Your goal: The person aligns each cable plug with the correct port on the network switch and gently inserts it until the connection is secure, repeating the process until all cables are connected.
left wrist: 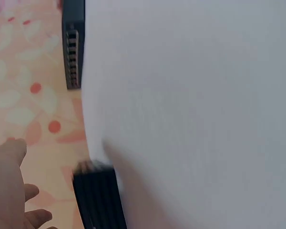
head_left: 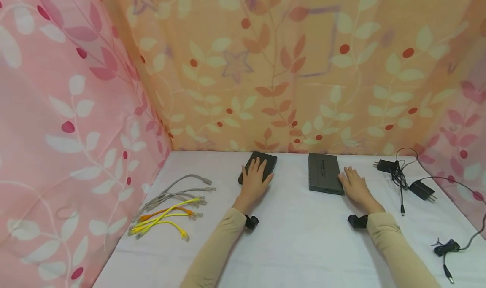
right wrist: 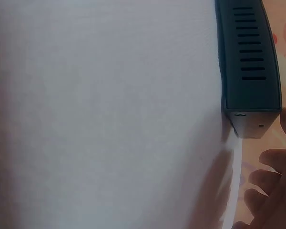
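Observation:
My left hand [head_left: 253,180], fingers straight and spread, lies over a small black box [head_left: 270,163] near the back of the table. Whether it touches the box's top cannot be told. The left wrist view shows one end of this black box [left wrist: 99,198] near the hand [left wrist: 7,183]. To the right is a larger dark grey flat box [head_left: 324,174], like a network switch, with slots along its side [right wrist: 250,52]. My right hand [head_left: 358,189] is by its right edge, thumb close to it, fingers extended. Neither hand grips anything.
Grey network cables [head_left: 171,193] and yellow ones [head_left: 159,220], with an orange one [head_left: 152,215], lie in a bunch on the left. Two black power adapters [head_left: 387,166] with cords are on the right. A patterned curtain [head_left: 265,90] borders the white table [head_left: 300,241].

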{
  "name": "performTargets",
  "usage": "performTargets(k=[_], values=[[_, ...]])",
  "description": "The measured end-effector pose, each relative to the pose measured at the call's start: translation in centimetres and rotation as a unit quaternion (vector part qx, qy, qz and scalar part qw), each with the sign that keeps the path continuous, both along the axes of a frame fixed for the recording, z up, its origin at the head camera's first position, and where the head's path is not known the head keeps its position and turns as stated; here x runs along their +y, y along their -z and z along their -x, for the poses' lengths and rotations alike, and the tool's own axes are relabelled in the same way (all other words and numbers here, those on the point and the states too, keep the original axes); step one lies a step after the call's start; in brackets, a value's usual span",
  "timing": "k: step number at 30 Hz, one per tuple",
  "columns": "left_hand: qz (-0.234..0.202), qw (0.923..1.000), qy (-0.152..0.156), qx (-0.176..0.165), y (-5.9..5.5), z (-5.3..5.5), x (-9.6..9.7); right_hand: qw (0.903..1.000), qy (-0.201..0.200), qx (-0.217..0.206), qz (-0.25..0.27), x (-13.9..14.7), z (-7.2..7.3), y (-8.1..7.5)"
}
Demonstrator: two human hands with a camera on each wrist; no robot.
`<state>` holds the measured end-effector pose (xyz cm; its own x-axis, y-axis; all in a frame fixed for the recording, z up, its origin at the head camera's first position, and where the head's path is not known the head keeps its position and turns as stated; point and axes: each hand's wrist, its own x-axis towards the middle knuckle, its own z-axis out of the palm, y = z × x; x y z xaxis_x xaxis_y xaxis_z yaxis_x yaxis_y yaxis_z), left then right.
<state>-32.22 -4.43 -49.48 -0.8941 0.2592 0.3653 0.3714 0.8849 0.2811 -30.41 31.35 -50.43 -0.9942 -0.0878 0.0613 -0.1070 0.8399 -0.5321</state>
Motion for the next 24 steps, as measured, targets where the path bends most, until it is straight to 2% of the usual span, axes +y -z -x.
performTargets(k=[3,7,10,15,19,24], values=[[-0.003,0.9999,0.01,-0.005,0.0,-0.6,1.3,0.9999,0.0,-0.001,0.017,-0.1,-0.3,0.0],[0.003,0.9993,0.026,-0.027,0.2,-1.5,3.1,0.9987,-0.004,-0.023,0.046,-0.2,-0.6,0.0],[0.009,0.9983,0.042,-0.039,0.6,-2.1,4.6,0.9979,-0.007,-0.035,0.055,-0.4,-0.8,0.0],[0.016,0.9962,0.069,-0.051,1.3,-2.8,6.8,0.9972,-0.017,-0.03,0.067,-0.8,-1.1,0.1],[-0.004,0.992,0.09,-0.088,1.8,-3.2,8.3,0.9964,-0.027,-0.032,0.074,-1.0,-1.3,0.1],[-0.04,0.9815,0.126,-0.138,2.1,-3.4,9.7,0.9964,-0.028,-0.027,0.076,-1.3,-1.5,0.1]])
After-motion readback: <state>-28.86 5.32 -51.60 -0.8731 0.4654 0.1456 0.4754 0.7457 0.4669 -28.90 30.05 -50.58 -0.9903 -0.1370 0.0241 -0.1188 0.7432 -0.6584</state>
